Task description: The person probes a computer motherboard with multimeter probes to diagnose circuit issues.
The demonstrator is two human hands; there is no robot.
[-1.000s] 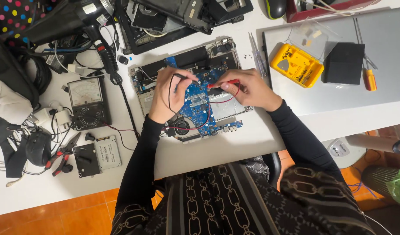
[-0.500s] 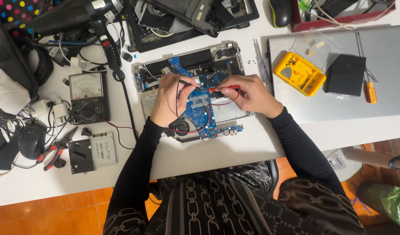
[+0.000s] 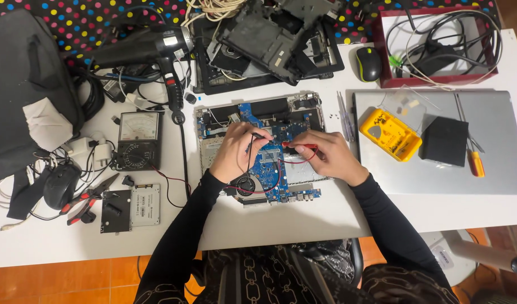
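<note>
The fingers of the left hand (image 3: 236,153) pinch a black probe (image 3: 259,136), and those of the right hand (image 3: 329,156) pinch a red probe (image 3: 299,146). Both tips rest close together on the blue circuit board (image 3: 275,163), which lies in an opened laptop shell (image 3: 258,115) near the middle of the white counter (image 3: 303,219). A slight slip could, I judge, bridge neighbouring contacts. The red lead (image 3: 272,188) loops over the fan (image 3: 248,184) and might snag. An analogue meter (image 3: 137,141) sits to the left, a yellow case (image 3: 390,134) on a closed grey laptop (image 3: 495,169) to the right, with orange floor tiles (image 3: 89,281) below.
</note>
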